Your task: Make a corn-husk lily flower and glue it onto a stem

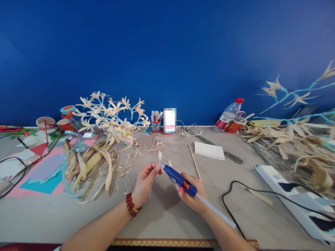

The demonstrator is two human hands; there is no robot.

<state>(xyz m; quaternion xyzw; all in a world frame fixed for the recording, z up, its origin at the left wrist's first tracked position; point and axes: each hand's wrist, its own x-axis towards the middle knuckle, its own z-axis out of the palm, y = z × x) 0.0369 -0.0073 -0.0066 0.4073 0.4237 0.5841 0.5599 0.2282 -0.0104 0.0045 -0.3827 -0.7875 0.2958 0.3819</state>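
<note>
Closed around a blue glue gun (180, 179) is my right hand (193, 195); a clear glue stick (216, 211) runs out of the gun's back end and a red light glows on its side. The gun's metal nozzle points left, at or very near the base of a small pale petal (160, 156). My left hand (146, 181), with a red bead bracelet on the wrist, pinches that petal upright between thumb and fingertips. Another pale petal (170, 163) appears just behind the nozzle. Whether glue is coming out is too small to tell.
Dried corn husks (91, 164) and a bunch of husk flowers (112, 115) lie to the left. A white block (209, 150) and a wooden stick (195, 162) are beyond my right hand. A power strip (290, 205) with black cable, a bottle (227, 115) and more husks (311, 150) occupy the right.
</note>
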